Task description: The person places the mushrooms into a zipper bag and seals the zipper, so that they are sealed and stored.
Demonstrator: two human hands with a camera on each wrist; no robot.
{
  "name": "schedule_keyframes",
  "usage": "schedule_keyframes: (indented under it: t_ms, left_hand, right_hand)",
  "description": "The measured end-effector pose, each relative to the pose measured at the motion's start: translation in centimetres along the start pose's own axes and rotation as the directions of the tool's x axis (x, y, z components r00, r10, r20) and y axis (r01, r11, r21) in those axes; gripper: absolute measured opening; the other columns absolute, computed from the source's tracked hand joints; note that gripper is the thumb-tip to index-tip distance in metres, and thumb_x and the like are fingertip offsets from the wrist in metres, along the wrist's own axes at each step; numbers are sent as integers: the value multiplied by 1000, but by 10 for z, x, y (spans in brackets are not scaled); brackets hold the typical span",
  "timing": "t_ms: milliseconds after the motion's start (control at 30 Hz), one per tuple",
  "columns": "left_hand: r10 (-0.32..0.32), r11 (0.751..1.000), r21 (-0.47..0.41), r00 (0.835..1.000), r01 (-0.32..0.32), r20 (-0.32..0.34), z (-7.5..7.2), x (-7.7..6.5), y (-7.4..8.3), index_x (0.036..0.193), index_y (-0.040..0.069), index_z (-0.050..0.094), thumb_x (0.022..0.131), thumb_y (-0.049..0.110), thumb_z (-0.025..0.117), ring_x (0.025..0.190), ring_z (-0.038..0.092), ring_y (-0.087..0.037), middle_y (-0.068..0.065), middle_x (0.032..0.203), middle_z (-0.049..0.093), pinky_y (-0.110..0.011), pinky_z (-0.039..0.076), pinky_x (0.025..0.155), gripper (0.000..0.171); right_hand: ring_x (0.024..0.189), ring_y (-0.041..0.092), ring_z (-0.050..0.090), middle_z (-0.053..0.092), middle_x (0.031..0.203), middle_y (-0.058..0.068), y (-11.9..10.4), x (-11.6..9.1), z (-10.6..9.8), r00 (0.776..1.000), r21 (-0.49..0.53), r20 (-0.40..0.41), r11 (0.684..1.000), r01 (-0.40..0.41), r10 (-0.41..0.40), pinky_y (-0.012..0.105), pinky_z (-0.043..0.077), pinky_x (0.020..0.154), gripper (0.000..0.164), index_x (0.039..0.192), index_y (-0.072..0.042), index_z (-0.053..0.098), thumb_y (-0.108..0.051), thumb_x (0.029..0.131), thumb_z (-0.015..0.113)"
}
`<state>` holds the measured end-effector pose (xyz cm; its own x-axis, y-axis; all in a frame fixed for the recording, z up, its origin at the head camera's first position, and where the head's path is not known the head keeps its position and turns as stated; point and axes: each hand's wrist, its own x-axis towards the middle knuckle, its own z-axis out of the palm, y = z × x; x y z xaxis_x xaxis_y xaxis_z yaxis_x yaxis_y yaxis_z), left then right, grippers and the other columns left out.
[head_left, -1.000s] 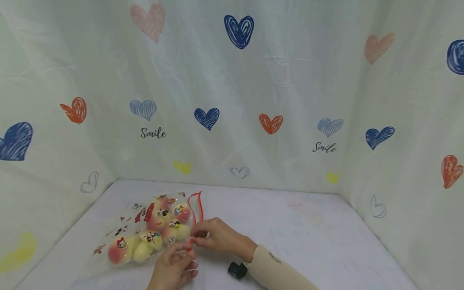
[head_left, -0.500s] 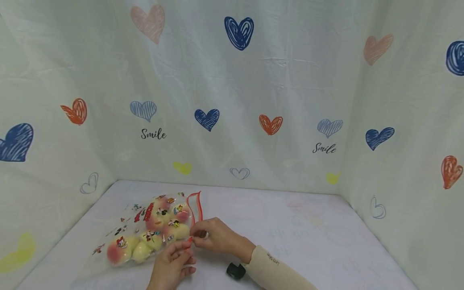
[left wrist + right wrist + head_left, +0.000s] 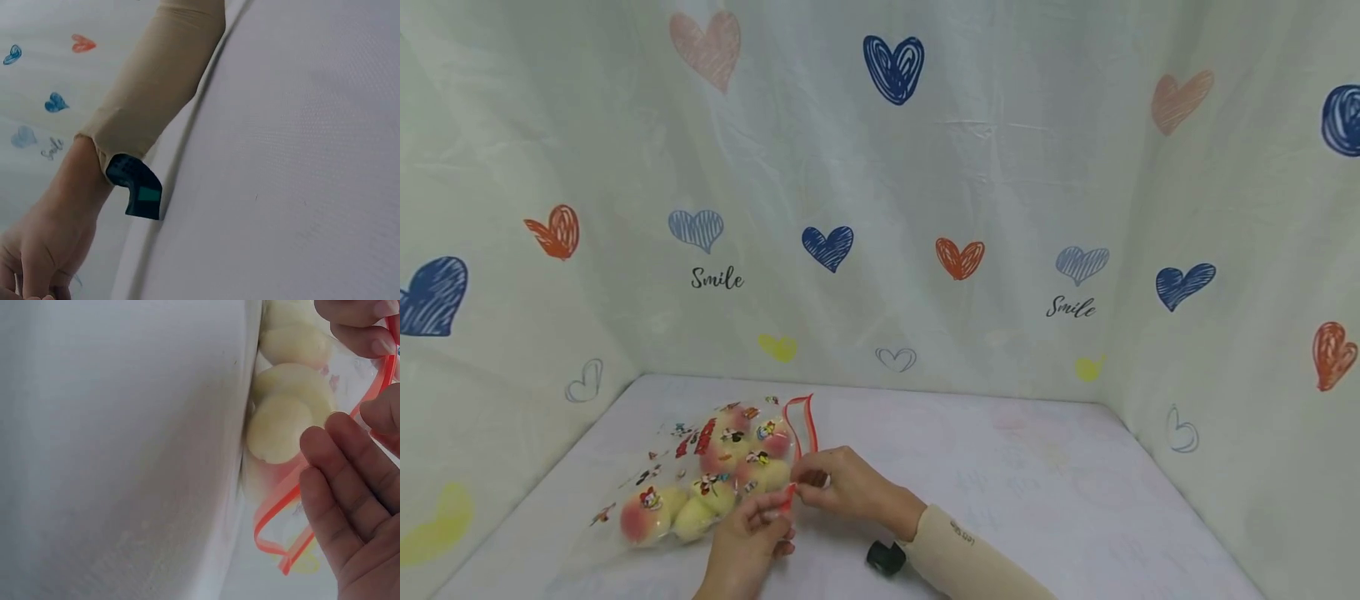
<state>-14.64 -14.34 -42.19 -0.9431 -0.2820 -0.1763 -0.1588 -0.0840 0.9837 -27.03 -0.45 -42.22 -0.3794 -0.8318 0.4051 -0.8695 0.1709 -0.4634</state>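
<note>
A clear zip bag [image 3: 681, 475] with cartoon prints lies on the left of the table. Inside are several peaches [image 3: 638, 523], pale yellow with a red blush. Its mouth has a red zip strip [image 3: 812, 421], spread in a loop at the far end. My left hand [image 3: 745, 537] pinches the near end of this strip between thumb and forefinger. Right beside it, my right hand [image 3: 842, 483] pinches the strip with thumb and forefinger. In the right wrist view, the other fingers of my right hand [image 3: 362, 494] extend beside the red strip and the peaches.
A small dark green object [image 3: 886, 558] sits at the cuff of the beige right sleeve [image 3: 973, 558]. The white table [image 3: 1037, 500] reaches back to a white curtain [image 3: 1000, 167] printed with hearts, which also hangs along both sides.
My left hand has shifted slightly left and up along the red strip, showing more of it below the fingers. My right hand stays nearly in place, and the bag moves very slightly left.
</note>
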Motion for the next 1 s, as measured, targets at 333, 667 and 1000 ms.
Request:
schedule_keyframes:
  t_ms: [333,667,1000]
  left_hand:
    - [-9,997,82,1000,10,-23,1,4,2,121,-8,53,89,-5,58,71,59,-17,-11,85,62,-32,53,62,32]
    - [-20,991,134,998,28,-59,1,5,7,119,-5,56,88,-3,58,70,61,-17,-10,84,66,-32,50,61,31]
    - [-19,993,114,999,24,-40,1,4,7,118,-8,56,88,-4,59,68,61,-16,-8,79,66,-31,49,59,31]
  right_hand:
    - [71,-7,54,65,81,-8,0,0,2,995,123,-8,988,-97,98,12,48,66,16,98,-12,65,-3,85,63]
    - [70,-4,55,64,81,-11,3,5,2,982,179,-3,966,-187,191,16,49,63,18,98,-14,67,-3,84,64]
    - [71,-2,56,64,82,-11,14,9,1,971,209,-20,951,-227,236,18,50,63,19,98,-14,68,-3,83,65]
